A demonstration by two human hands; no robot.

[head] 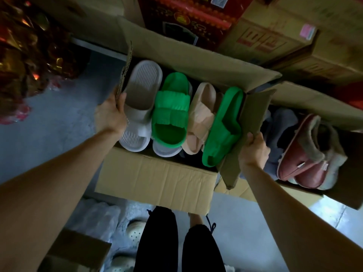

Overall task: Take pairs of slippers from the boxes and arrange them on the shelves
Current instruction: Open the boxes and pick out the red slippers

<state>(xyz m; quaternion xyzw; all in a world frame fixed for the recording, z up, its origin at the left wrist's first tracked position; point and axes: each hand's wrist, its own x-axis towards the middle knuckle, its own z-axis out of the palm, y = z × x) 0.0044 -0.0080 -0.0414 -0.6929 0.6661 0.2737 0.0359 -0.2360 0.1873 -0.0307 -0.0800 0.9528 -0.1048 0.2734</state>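
A: What are the hands doing?
B: The left hand (111,114) grips the cardboard box's (155,177) left flap (125,69); the right hand (253,150) grips its right flap (249,118).
A: And the slippers?
B: In the box, running toward 3 o'clock from the left hand: grey slipper (141,91), green slipper (170,107), beige slipper (202,114), and a second green slipper (224,126) on its side. At 3 o'clock, another box (314,103) holds pink fur-lined slippers (302,154).

A: box (157,173) colour?
B: plain tan cardboard
A: slides inside?
B: left slide (141,89) pale grey, ribbed lines on footbed; second slide (170,107) bright green, ribbed strap; third slide (202,114) beige; right slide (222,126) same bright green
A: the rest?
B: fur slipper (302,160) dusty pink, grey lining; trousers (157,242) black; floor (49,134) grey-blue; far box (186,16) red, gold print
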